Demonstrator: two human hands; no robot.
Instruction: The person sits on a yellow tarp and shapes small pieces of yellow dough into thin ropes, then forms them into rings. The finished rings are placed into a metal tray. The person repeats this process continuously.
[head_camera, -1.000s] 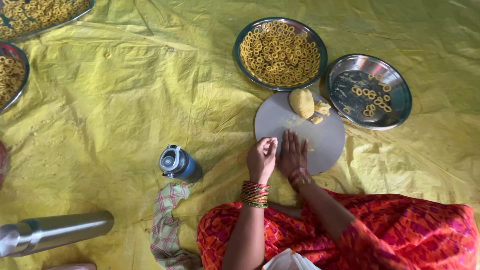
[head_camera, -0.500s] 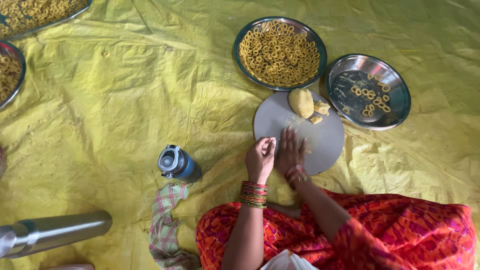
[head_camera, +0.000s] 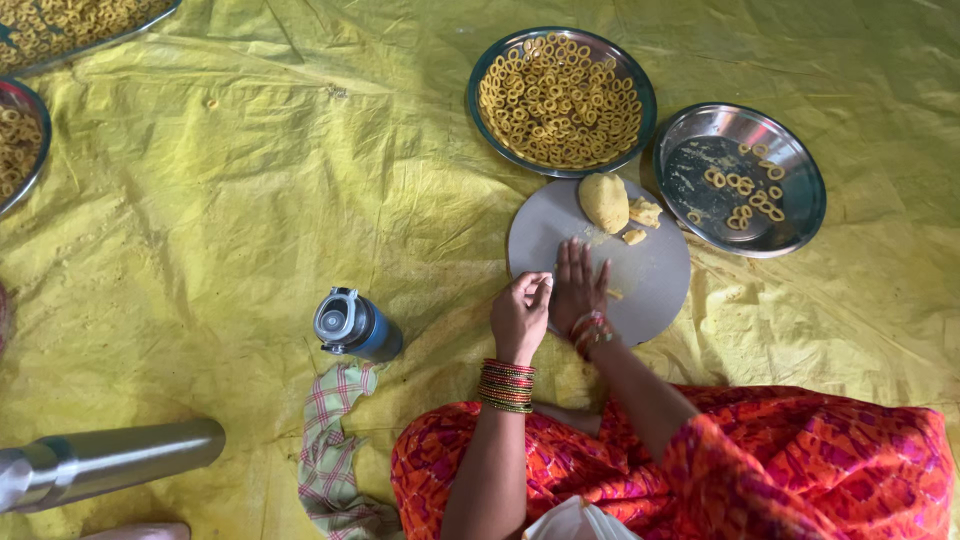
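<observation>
— What's on the yellow sheet, from the left?

— A steel cylinder (head_camera: 105, 462), a blue bottle (head_camera: 356, 326). Then her left hand (head_camera: 521, 313), fingers pinched together at the round board's (head_camera: 650, 275) edge.

— And the right hand (head_camera: 579, 290)?

— Flat, fingers apart, pressing on the board. The dough lump (head_camera: 604, 201) sits at its far edge, ring-filled plates (head_camera: 562, 97) beyond.

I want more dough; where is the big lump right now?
In the head view, the dough lump sits at the far edge of the round board, just below the full plate of rings.
</observation>
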